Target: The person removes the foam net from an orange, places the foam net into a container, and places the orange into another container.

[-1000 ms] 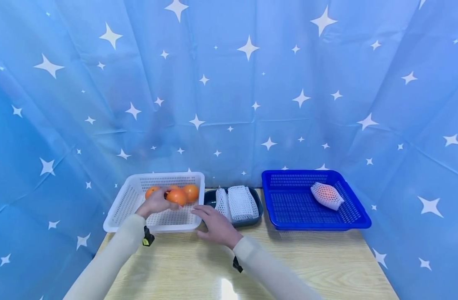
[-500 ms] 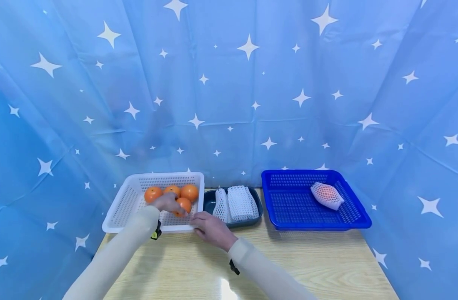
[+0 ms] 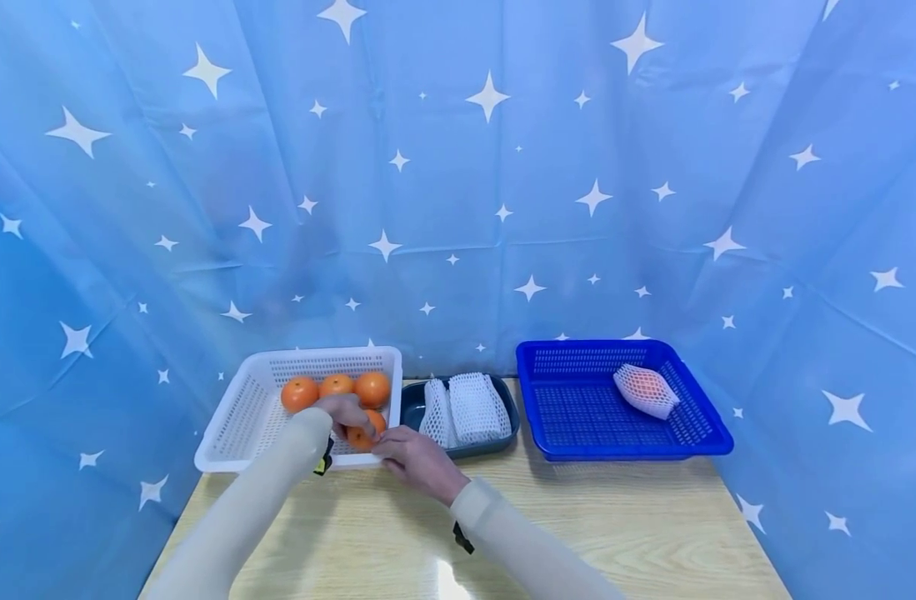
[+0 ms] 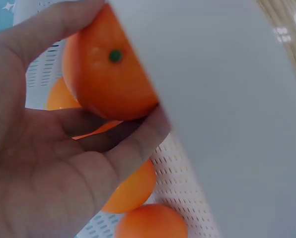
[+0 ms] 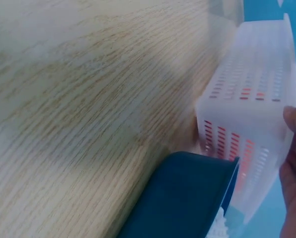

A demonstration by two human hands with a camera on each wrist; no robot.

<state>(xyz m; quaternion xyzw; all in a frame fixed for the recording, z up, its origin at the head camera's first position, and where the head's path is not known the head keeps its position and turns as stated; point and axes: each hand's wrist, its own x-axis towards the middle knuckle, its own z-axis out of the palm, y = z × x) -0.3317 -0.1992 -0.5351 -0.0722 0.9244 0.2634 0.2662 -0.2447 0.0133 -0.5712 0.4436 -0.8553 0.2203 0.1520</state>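
In the head view, my left hand (image 3: 343, 412) is in the front right corner of the white basket (image 3: 257, 408). It holds an orange (image 4: 108, 74) with a small green stem mark, thumb on one side and fingers beneath. A white surface hides part of that orange in the left wrist view. My right hand (image 3: 420, 458) is at the same corner, its fingertips beside the held orange. The right wrist view shows its thumb (image 5: 293, 119) against the basket's corner rim and the fingers past the edge, gripping it. Several other oranges (image 3: 336, 385) lie along the basket's back.
Beside the white basket stands a dark teal dish (image 3: 412, 410) with white foam net sleeves (image 3: 480, 408). Further right, a blue basket (image 3: 570, 408) contains a net-wrapped orange fruit (image 3: 647, 392). A starry blue curtain (image 3: 442, 208) hangs behind the wooden table (image 3: 615, 517).
My left hand has brought the orange from beside the others toward the basket's front right corner. My right hand's fingers have closed in at that corner. The head view has shifted slightly.
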